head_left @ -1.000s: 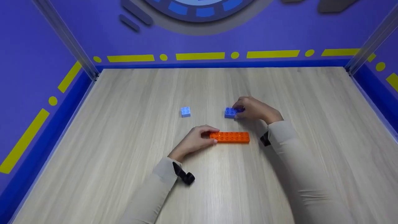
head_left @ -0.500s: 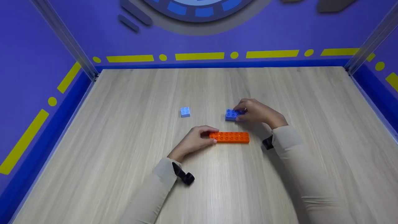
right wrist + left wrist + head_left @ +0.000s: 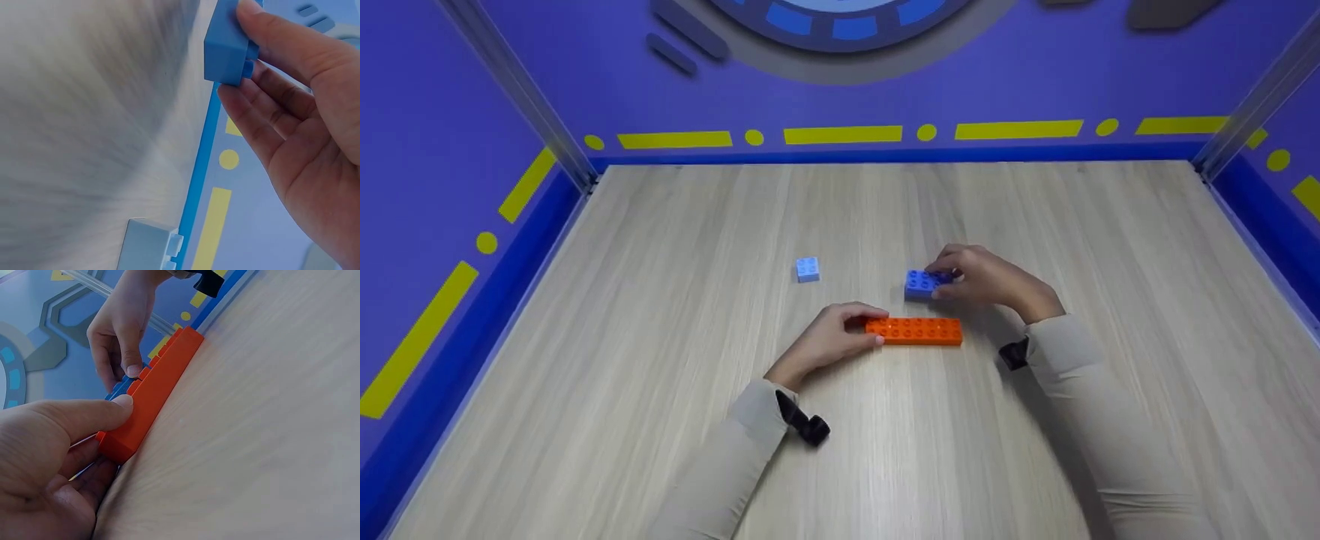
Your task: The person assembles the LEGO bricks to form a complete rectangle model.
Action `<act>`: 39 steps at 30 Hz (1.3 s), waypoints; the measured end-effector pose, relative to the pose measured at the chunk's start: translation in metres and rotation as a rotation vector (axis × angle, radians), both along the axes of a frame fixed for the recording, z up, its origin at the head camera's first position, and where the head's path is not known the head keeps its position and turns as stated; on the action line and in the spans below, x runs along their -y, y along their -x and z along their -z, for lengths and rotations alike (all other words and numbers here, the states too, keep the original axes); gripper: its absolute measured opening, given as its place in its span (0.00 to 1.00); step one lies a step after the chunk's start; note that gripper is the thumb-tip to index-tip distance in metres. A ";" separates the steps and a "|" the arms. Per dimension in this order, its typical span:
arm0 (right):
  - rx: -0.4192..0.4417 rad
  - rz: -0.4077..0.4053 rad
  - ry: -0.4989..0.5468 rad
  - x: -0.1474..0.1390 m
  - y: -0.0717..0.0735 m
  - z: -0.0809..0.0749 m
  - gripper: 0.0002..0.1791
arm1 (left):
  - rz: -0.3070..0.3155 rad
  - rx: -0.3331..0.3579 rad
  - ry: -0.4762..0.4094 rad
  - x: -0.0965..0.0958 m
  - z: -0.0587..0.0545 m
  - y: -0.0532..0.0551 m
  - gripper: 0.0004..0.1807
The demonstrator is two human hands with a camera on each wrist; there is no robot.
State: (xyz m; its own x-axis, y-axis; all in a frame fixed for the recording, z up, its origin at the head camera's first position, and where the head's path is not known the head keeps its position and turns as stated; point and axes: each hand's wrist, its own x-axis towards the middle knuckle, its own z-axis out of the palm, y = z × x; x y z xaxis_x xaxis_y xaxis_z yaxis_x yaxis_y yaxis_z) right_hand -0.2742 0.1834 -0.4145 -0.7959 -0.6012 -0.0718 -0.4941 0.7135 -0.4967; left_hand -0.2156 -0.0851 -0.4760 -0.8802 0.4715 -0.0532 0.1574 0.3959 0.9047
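Note:
My left hand (image 3: 832,335) pinches the left end of a long orange toy brick (image 3: 924,331), thumb on the near side, as the left wrist view also shows; the brick (image 3: 160,394) lies on the table with its studs up. Beyond it, my right hand (image 3: 988,279) pinches a dark blue brick (image 3: 919,283) by its right part, between thumb and fingers. In the right wrist view this blue brick (image 3: 225,48) appears held off the tabletop, though how high I cannot tell. The fingers hide some of its studs.
A small light blue brick (image 3: 808,270) with studs on top sits by itself left of the dark blue one. The wood-look table (image 3: 675,247) is bordered by blue-purple panels (image 3: 840,105) at the back and both sides.
My right hand has brought the dark blue brick a little toward me, closer to the orange brick. The left hand, the orange brick and the light blue brick stay where they were.

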 end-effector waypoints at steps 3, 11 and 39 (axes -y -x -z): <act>-0.016 -0.021 0.012 0.000 -0.004 -0.001 0.22 | 0.000 -0.003 -0.008 0.000 0.000 0.000 0.20; -0.044 -0.068 0.049 0.000 -0.011 -0.002 0.20 | -0.005 0.011 -0.017 0.000 0.000 -0.001 0.21; -0.021 -0.137 0.046 0.008 -0.029 -0.006 0.19 | -0.008 0.033 -0.003 0.001 -0.001 -0.001 0.20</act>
